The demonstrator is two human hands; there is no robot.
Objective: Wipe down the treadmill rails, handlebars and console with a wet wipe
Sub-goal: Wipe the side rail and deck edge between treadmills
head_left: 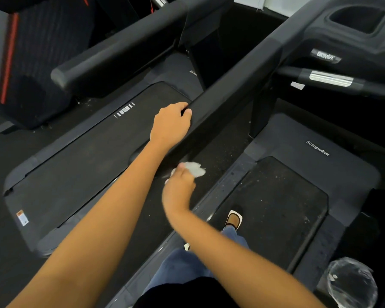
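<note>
What's hidden, smeared or cropped
The left hand's [171, 125] fingers [182, 106] curl out of sight behind the handrail [242, 81]. The right hand [179, 187] and wet wipe [195, 168] are motion-blurred. The console [353, 30] runs off the top-right corner, and the clear bag [351, 283] off the bottom. The belt sticker [22, 217] is too small to read.

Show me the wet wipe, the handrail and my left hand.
wet wipe [196, 169]: head view, middle of the exposed white bunch.
handrail [231, 92]: head view, middle of its black top.
left hand [171, 123]: head view, back of the hand.
</note>
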